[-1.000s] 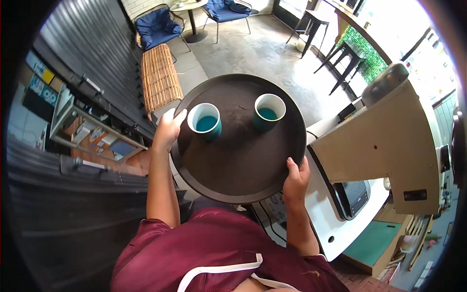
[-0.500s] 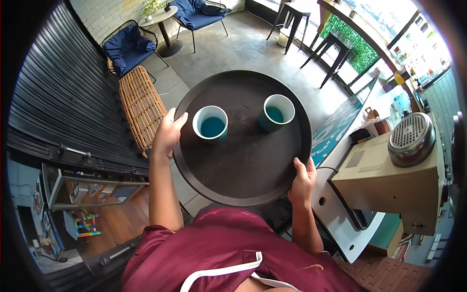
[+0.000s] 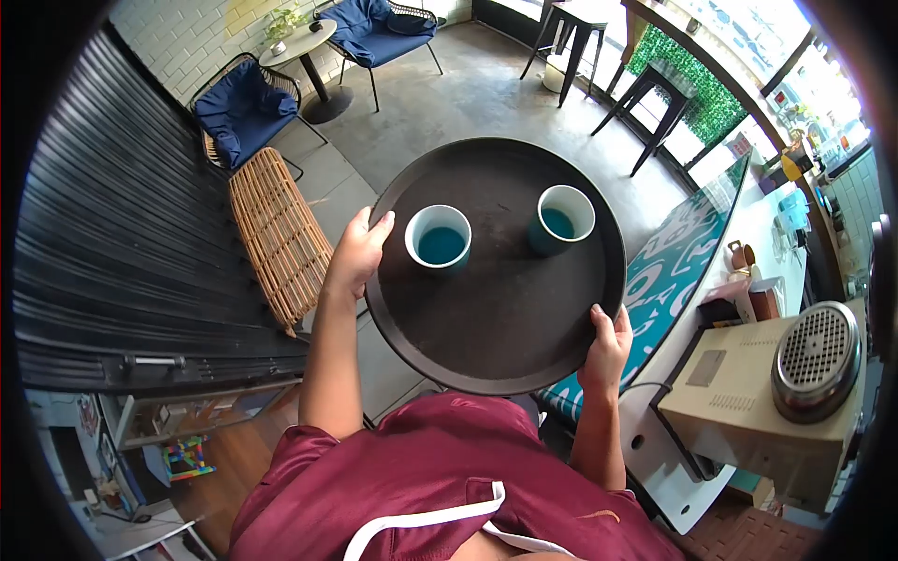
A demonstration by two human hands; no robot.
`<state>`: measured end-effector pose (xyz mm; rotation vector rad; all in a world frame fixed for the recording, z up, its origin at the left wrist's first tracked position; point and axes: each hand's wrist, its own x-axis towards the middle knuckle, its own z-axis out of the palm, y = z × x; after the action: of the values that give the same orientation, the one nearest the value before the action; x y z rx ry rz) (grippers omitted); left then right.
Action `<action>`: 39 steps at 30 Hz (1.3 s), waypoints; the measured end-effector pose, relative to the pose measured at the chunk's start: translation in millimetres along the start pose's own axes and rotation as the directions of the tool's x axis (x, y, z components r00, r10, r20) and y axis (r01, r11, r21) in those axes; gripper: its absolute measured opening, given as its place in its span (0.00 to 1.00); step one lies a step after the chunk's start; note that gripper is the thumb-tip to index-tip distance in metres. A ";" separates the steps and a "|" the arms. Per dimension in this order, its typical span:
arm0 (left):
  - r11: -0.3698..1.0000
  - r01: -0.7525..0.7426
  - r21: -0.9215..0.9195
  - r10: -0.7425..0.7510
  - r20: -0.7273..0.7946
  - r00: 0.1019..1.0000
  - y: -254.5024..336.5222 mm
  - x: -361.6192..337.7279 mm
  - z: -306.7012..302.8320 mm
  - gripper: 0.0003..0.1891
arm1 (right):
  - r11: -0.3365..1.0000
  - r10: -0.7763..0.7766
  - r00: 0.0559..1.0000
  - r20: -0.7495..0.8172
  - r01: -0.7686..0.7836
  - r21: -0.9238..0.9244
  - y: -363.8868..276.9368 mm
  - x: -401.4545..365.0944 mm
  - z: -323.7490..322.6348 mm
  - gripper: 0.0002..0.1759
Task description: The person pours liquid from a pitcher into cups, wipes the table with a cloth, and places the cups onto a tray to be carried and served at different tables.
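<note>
Black corrugated wall at far left, with a multicoloured frame-like object standing below it on a wooden floor. A blue-cushioned chair and a slatted wicker bench follow, the bench's far end near the chair. Just beyond the chair is a round table bearing a potted plant.

The left hand grips the left rim of a round dark tray, thumb over the edge and the other fingers largely hidden. A second blue-cushioned chair stands beyond, by the round table. The tray is held in front of a maroon top and carries two upright cups, teal outside and white at the lip. The left cup sits near the left rim, close to the left thumb; the right cup sits near the far right rim, well apart from the first. Blue-green shows inside each; whether it is liquid cannot be told.

The right hand grips the near right part of the rim, thumb uppermost. Two dark-legged stools stand beyond the tray. Farther right, a teal patterned panel runs along a white counter; a beige machine with a round perforated metal part stands at the counter's near end.
</note>
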<state>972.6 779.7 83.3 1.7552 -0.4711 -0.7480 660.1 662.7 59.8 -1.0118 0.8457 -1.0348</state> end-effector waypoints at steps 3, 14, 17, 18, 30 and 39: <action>1.000 -0.011 -0.003 0.011 -0.021 1.000 4.7 40.8 14.9 0.38 | 1.000 0.007 1.000 -0.021 -0.007 0.024 2.5 33.3 9.2 0.14; 0.995 -0.011 -0.102 0.028 0.168 0.985 64.3 226.9 83.4 0.32 | 0.995 -0.001 0.999 -0.035 -0.003 -0.104 -10.8 211.1 36.9 0.15; 0.996 0.001 -0.094 0.006 0.080 0.997 55.6 291.1 100.5 0.19 | 0.985 -0.002 0.999 -0.038 -0.005 -0.172 -23.7 255.3 47.6 0.17; 0.996 -0.003 -0.088 0.011 0.093 0.996 62.5 306.1 105.9 0.19 | 0.978 -0.016 0.999 -0.031 0.009 -0.207 -25.5 271.1 52.9 0.17; 0.999 -0.040 -0.010 0.041 0.313 0.949 144.0 543.4 175.9 0.12 | 0.970 -0.100 0.957 -0.273 0.032 -0.242 -18.5 463.4 133.6 0.22; 0.989 0.066 -0.136 -0.001 0.433 0.901 185.5 686.7 239.2 0.13 | 0.243 -0.637 0.761 -0.122 0.048 -0.969 -49.2 606.3 181.5 0.46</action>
<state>1311.7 111.4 44.5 1.4586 -0.6654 -1.1781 992.7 124.2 109.1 -2.0948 1.8708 -1.2179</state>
